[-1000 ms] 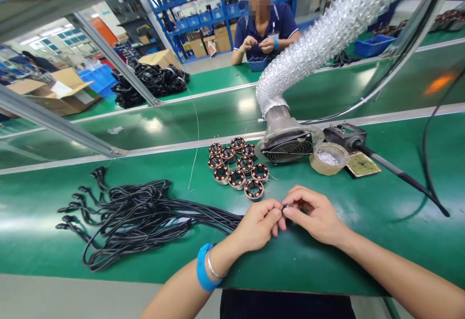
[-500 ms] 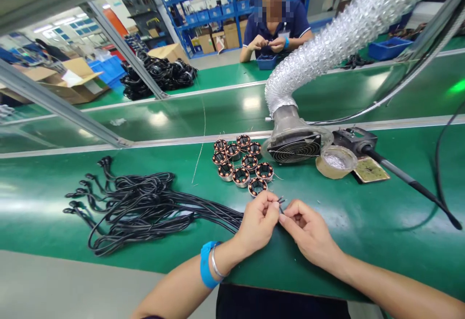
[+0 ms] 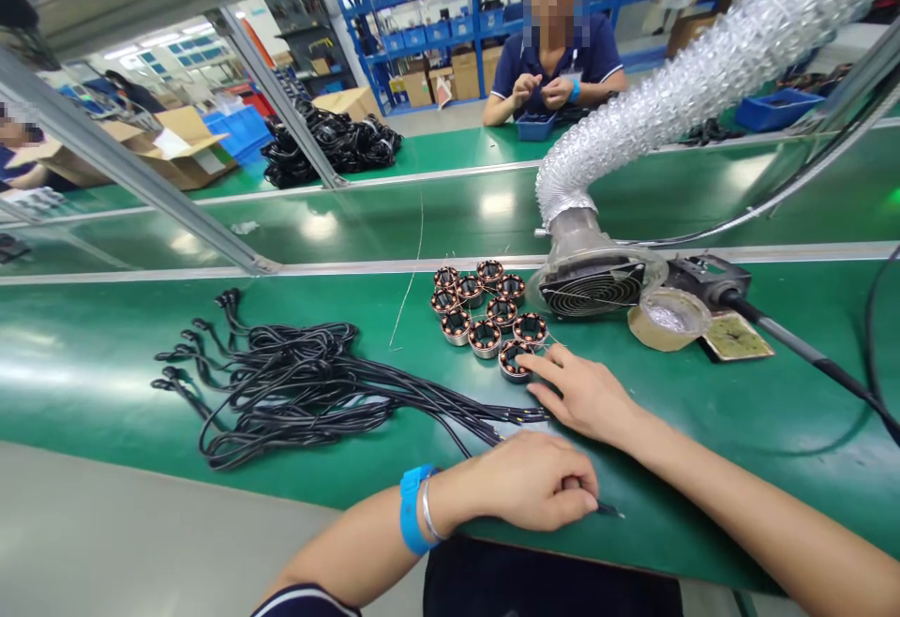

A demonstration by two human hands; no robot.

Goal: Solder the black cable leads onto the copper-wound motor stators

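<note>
At lower center, the hands are apart; a dark lead [image 3: 610, 509] is pinched in the left hand [image 3: 545, 486]. The nearest copper-wound ring [image 3: 516, 361] is touched by the right hand [image 3: 534, 375].

On the table [image 3: 105, 340], cables [image 3: 302, 383] lie left — coil rings [image 3: 485, 352] between — the fan [image 3: 594, 292] right.

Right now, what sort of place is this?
Likely an electronics assembly shop: copper-wound ring cores and bundled black cables on a green workbench, under a silver corrugated extraction duct.
</note>
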